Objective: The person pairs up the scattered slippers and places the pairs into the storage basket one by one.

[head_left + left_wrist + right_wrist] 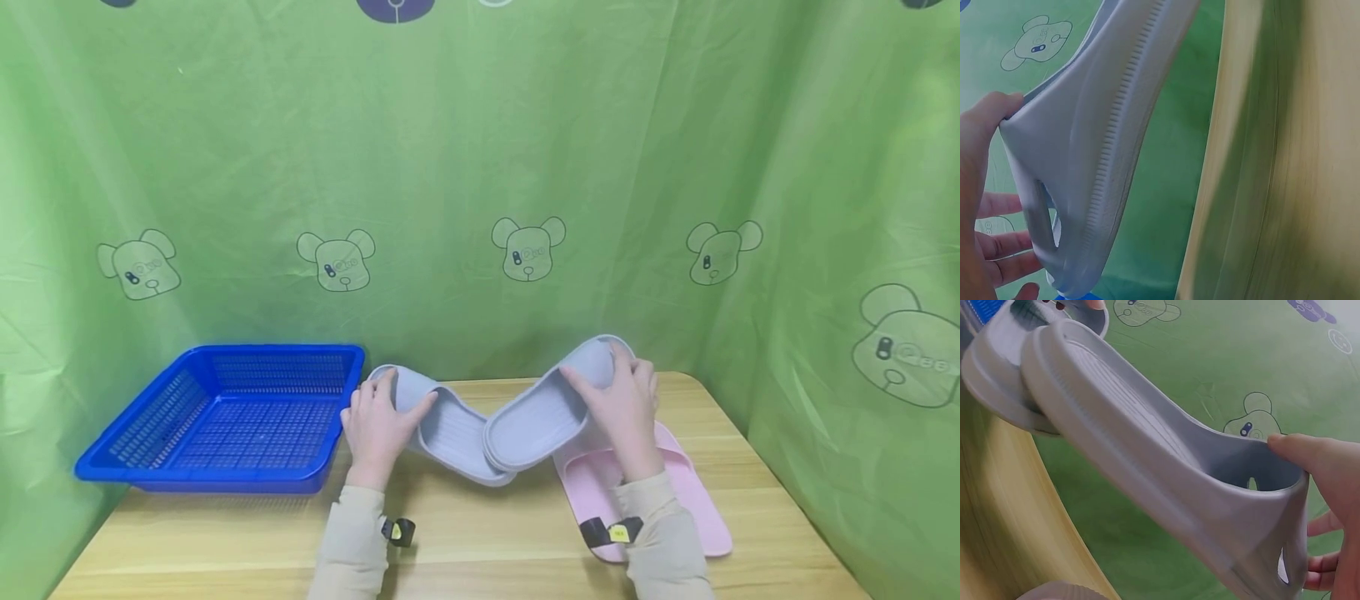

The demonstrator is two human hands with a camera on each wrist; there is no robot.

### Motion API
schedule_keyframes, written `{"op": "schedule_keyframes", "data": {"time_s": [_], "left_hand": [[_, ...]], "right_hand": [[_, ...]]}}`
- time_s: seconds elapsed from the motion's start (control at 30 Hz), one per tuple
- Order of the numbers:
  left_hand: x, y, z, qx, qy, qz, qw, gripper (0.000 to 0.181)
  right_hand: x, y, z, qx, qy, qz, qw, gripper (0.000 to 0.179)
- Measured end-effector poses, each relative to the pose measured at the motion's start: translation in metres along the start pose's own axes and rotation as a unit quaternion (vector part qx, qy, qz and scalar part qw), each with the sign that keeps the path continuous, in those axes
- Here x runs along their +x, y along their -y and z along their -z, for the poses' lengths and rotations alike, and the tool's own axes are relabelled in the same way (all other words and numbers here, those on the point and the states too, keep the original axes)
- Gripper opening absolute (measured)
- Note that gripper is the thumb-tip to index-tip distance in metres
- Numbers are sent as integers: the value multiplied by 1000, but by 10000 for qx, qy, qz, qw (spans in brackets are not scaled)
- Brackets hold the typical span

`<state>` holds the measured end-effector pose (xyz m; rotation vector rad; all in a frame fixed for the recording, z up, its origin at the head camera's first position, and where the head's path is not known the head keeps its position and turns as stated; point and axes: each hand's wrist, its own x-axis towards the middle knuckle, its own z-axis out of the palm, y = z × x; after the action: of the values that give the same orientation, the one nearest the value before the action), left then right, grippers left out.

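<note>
Two light grey-blue slippers are held up over the table with their heel ends overlapping in the middle. My left hand [378, 425] grips the left slipper [453, 429] by its upper, thumb at the strap's edge and fingers around the toe end. With my right hand [621, 408] I pinch the right slipper [536, 421] the same way, and its heel lies in front of the other heel. The left wrist view shows the side of the left slipper [1085, 137] and its toe opening. In the right wrist view the right slipper [1166, 450] slants down toward my fingers.
A blue plastic basket [217, 477] stands at the left of the wooden table [465, 533]. Below my right forearm a pink slipper [701, 508] lies on the tabletop. Green curtains [480, 125] with bear drawings enclose the back and both sides.
</note>
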<state>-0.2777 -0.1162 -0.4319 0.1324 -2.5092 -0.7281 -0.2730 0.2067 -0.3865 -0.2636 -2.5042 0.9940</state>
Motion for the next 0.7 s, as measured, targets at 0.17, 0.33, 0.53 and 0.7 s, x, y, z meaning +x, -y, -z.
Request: {"op": "schedule_keyframes", "data": {"time_s": [0.17,0.33,0.53,0.7], "left_hand": [[-1,-2,-3,10,-119,93,9999,87],[-2,-5,-4,65,-120,306,9994,89],[-2,-6,-6,112,-58,561,9983,91],[-3,-7,-6,108,-42,698,9975,92]], "right_hand": [[-2,4,-2,-261,-13,-97,9996,107],[-5,8,-7,-467,-47,-95,9989,111],[-8,11,-14,-608,7,-81,9981,112],[-10,12,-19,-642,1,-134,9978,111]]}}
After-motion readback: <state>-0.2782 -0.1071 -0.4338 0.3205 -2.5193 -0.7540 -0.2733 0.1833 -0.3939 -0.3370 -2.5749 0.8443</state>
